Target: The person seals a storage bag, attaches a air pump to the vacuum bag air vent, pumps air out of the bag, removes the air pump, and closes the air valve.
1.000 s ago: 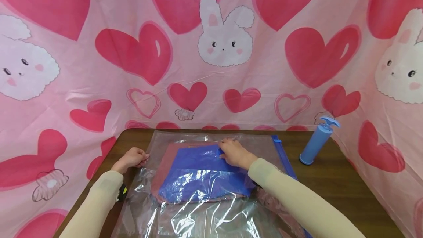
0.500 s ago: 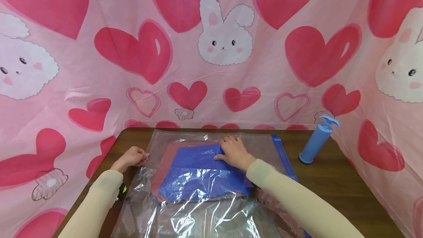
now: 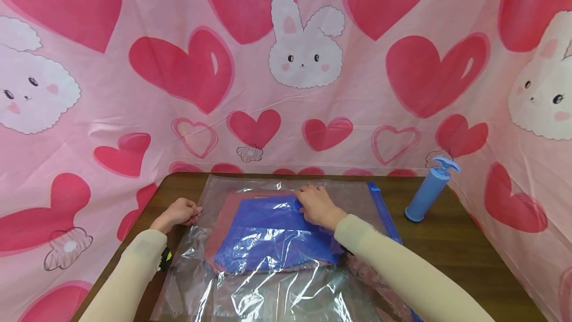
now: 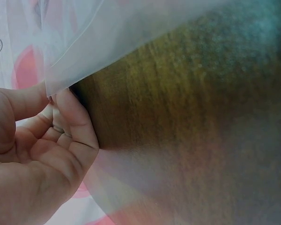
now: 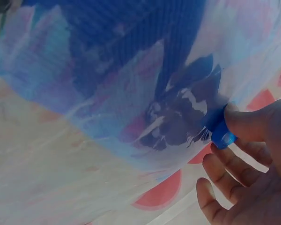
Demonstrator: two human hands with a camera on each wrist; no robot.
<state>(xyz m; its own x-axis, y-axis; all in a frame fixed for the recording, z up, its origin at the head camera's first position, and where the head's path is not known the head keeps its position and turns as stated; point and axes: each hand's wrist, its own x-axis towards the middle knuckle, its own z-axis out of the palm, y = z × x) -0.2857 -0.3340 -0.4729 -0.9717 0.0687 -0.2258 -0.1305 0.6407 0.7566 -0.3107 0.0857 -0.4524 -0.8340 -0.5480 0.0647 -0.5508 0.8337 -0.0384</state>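
A large clear plastic vacuum storage bag (image 3: pixel 268 292) lies flat, with a folded blue cloth (image 3: pixel 263 212) and a pink cloth (image 3: pixel 225 220) inside. At its left edge my left hand (image 3: pixel 180 211) pinches the film between thumb and forefinger; the left wrist view shows a raised bag corner (image 4: pixel 61 77) in that pinch. My right hand (image 3: pixel 319 207) is over the blue cloth's far right corner. In the right wrist view its thumb and forefinger hold a small blue valve cap (image 5: pixel 223 135) on the bag, the other fingers loosely bent.
A blue zip strip (image 3: pixel 383 212) with a slider (image 3: pixel 374 190) at its far end runs down the bag's right side. To the right a light-blue hand pump (image 3: pixel 426 195) stands on the brown wooden table (image 3: pixel 464 252). Pink heart-print fabric (image 3: pixel 286 103) surrounds the table.
My right thumb stood farther out from the fingers half a second ago and is now drawn in at the valve cap. The left hand has kept its place at the bag's edge.
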